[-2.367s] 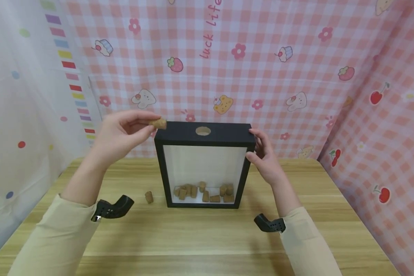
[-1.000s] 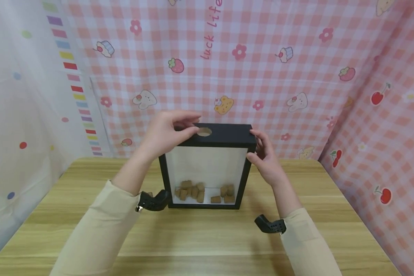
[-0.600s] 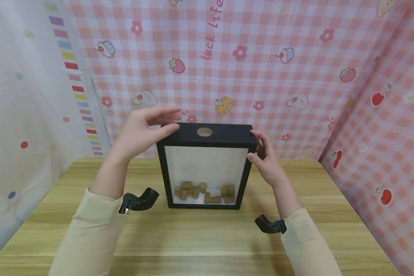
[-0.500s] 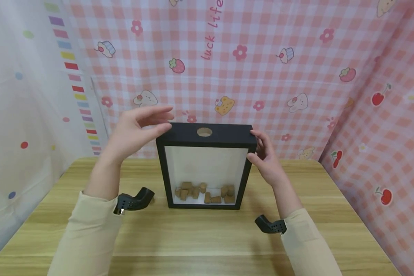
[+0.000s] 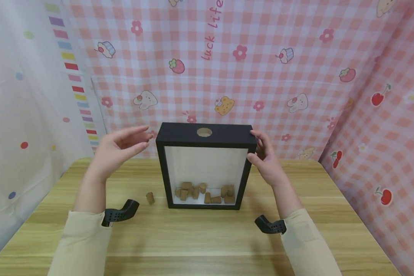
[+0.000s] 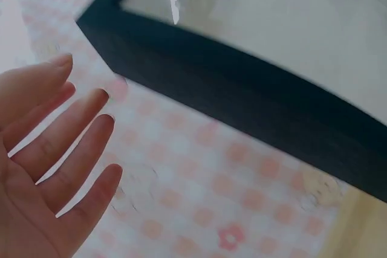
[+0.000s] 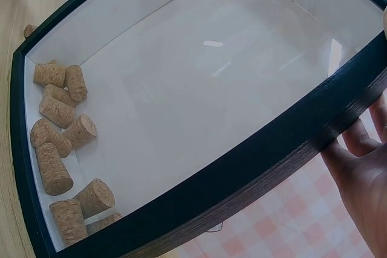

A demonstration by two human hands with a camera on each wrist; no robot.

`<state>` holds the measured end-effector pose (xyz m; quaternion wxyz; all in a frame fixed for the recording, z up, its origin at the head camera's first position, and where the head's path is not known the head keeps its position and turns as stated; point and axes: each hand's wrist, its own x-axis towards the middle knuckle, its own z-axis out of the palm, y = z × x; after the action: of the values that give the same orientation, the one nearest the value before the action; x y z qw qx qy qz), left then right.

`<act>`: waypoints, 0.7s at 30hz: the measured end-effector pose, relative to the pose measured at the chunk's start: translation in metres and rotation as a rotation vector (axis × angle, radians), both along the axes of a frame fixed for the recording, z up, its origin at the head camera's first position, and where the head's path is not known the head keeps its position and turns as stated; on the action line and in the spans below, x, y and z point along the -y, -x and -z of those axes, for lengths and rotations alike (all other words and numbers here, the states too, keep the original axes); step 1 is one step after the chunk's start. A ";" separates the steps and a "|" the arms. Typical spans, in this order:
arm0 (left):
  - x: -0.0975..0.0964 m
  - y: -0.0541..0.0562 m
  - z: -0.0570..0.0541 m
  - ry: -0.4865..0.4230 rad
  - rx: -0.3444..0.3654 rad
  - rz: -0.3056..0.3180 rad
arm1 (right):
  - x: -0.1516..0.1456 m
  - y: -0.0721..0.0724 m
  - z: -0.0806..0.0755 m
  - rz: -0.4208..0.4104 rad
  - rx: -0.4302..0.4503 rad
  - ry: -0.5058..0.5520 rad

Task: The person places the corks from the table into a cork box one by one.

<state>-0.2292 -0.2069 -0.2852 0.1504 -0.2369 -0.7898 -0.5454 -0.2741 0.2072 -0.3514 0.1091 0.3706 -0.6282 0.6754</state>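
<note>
A black shadow box frame with a clear front and a round hole in its top stands upright on the table. Several cork stoppers lie along its bottom inside. My right hand grips the frame's upper right side, thumb at the front edge and fingers on the top corner and side. My left hand hovers to the left of the frame with nothing in it, fingers relaxed and apart in the left wrist view. One loose cork stopper sits on the table left of the frame, below that hand.
The wooden table reaches back to a pink checked cloth hung behind. Another checked cloth closes off the right side, and a pale dotted cloth hangs at left. Each wrist wears a black camera mount.
The left hand carried a cork stopper to the hole and let it go; another now lies inside. It then drew back left and down, empty. The right hand stayed on the frame.
</note>
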 end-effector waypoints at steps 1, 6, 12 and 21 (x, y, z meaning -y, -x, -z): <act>0.003 0.001 0.006 -0.008 0.008 -0.002 | 0.000 0.000 0.000 0.001 0.000 0.000; 0.019 0.004 0.038 -0.043 0.046 -0.002 | 0.001 0.000 0.000 -0.001 0.004 0.003; 0.035 0.005 0.076 -0.097 0.112 0.028 | 0.001 -0.001 -0.001 -0.007 0.002 0.005; 0.046 0.008 0.123 0.018 0.196 0.072 | 0.000 0.000 0.000 0.007 0.019 -0.003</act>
<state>-0.2376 -0.2528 -0.4083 0.0506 -0.2122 -0.7966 -0.5638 -0.2742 0.2072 -0.3512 0.1050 0.3620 -0.6315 0.6776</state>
